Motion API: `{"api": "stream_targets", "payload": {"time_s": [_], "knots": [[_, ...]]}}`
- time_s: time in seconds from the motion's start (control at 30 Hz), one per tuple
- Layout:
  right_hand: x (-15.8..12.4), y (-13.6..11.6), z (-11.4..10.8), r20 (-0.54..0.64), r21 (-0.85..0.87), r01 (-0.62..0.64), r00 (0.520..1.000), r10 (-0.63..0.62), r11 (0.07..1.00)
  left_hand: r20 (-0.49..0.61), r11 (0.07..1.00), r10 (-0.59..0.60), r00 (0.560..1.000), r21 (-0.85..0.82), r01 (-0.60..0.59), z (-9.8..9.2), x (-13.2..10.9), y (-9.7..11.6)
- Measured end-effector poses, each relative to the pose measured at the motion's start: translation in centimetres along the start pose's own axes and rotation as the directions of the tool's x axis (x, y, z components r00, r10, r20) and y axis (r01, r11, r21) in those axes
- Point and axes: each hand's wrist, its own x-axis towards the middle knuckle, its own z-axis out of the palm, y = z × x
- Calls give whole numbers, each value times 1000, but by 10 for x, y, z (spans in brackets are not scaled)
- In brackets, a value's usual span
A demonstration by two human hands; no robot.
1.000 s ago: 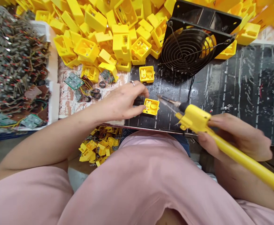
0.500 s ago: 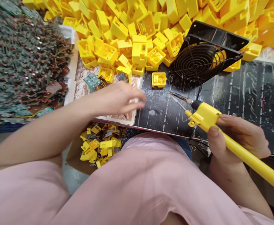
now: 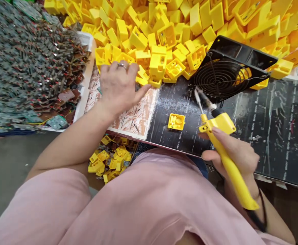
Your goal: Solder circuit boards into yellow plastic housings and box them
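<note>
My left hand (image 3: 119,85) lies palm down at the near edge of a heap of yellow plastic housings (image 3: 159,64). Its fingers and thumb are spread; what is under the palm and fingertips is hidden. In my right hand (image 3: 237,153) is a yellow soldering iron (image 3: 222,154) with a thin metal tube beside its tip, pointing away from me toward the fan. The fingers wrap its handle. A single open yellow housing (image 3: 176,121) sits on the black bench top between my hands, touched by neither.
A black fan with a wire guard (image 3: 222,78) leans at the back of the bench top (image 3: 246,149). To the left, a white tray (image 3: 87,73) is packed with circuit boards (image 3: 36,68). Below the bench edge, a box contains more yellow housings (image 3: 110,158).
My left hand has moved away and left, onto the heap's edge. The single housing now lies nearer the bench's front edge. The soldering iron has swung from pointing left to pointing away from me.
</note>
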Motion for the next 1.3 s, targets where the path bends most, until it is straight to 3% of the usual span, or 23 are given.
{"api": "stream_targets", "payload": {"time_s": [0.1,0.17,0.23,0.27,0.3,0.37,0.4,0.43,0.47,0.6,0.67,0.77,0.9,1.0,1.07,1.17,1.3], "knots": [[12,2,11,53,-83,132,990,-128,988,217,994,-92,972,75,77,-9,8,-5],[19,5,21,76,-109,138,989,-130,984,220,998,-58,974,51,48,-9,5,-1],[24,8,31,87,-92,136,988,-128,986,164,994,111,980,-32,-108,-8,1,5],[26,10,36,100,-83,128,988,-119,988,144,968,246,958,-81,-236,-7,0,8],[27,11,41,117,-76,117,987,-107,990,148,915,398,905,-137,-380,-6,0,10],[27,12,49,144,-61,100,985,-90,993,182,761,644,743,-258,-596,-1,2,12],[26,12,51,159,-53,86,984,-77,995,192,699,709,678,-313,-643,1,4,13],[24,12,52,169,-48,69,984,-60,996,190,667,738,648,-354,-656,3,5,12],[21,12,52,172,-41,51,984,-44,998,169,666,732,660,-377,-643,5,5,11],[9,13,43,151,-3,22,988,-21,1000,61,774,575,816,-363,-519,12,-4,7],[5,11,39,145,10,29,989,-31,1000,54,816,526,849,-315,-485,18,-9,9],[3,8,40,133,33,46,990,-50,998,45,833,500,865,-297,-467,28,-11,19],[4,4,49,143,86,65,987,-77,994,-31,743,527,849,-468,-478,39,-6,35],[6,5,53,133,112,63,988,-78,992,-81,709,456,886,-569,-417,42,-3,41],[8,7,53,99,118,37,994,-49,992,-58,743,383,922,-573,-345,42,-1,43],[13,7,51,44,123,-17,999,12,992,-17,781,343,939,-551,-295,42,4,46],[17,6,51,54,66,-55,997,51,996,-66,656,286,956,-714,-245,43,9,46]]}}
